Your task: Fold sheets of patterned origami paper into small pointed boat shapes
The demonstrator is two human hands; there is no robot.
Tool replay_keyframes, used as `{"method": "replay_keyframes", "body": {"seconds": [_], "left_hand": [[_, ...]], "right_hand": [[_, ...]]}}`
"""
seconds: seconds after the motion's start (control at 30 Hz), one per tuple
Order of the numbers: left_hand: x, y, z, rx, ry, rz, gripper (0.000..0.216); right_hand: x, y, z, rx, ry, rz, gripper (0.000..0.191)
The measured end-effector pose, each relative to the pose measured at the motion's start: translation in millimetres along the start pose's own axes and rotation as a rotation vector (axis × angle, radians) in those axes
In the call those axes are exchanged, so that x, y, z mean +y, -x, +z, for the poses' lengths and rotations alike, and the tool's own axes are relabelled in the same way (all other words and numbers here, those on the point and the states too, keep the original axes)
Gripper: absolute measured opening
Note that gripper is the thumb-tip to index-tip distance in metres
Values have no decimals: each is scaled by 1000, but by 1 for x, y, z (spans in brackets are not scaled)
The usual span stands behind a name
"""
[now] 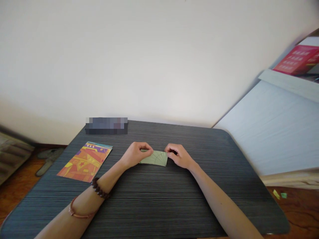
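Observation:
A light green strip of paper (156, 158) with thin dark curved and radiating lines is held just over the dark table, between my two hands. My left hand (136, 155) pinches its upper left part between thumb and fingers, covering that end. At the upper right corner, my right hand (179, 156) has thumb and index finger closed on the paper's edge. The strip lies roughly level, its long side running left to right. Whether it is one layer or folded, I cannot tell.
On the table's (154, 205) left lies a stack of colourful patterned paper (86, 161). Behind it, a blurred-out dark object (106, 125) sits near the wall (159, 59). A shelf (289, 83) with a red box (296, 59) stands at right. Small paper scraps (283, 195) lie on the floor.

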State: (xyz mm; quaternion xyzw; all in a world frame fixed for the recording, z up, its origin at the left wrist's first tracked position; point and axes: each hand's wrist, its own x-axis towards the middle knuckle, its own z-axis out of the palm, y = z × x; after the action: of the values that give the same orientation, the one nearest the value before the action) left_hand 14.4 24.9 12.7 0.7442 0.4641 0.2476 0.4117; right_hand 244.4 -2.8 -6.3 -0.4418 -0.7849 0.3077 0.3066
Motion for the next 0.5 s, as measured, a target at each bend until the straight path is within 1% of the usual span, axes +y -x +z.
{"method": "replay_keyframes", "body": {"seconds": [0.13, 0.27, 0.5], "left_hand": [[1, 1, 4, -11, 11, 11, 20], [4, 2, 9, -14, 18, 26, 19], [1, 1, 10, -5, -4, 20, 22]], "right_hand": [[-6, -2, 7, 23, 45, -32, 6], [-13, -4, 14, 38, 115, -29, 8], [-13, -4, 13, 65, 80, -40, 10]]}}
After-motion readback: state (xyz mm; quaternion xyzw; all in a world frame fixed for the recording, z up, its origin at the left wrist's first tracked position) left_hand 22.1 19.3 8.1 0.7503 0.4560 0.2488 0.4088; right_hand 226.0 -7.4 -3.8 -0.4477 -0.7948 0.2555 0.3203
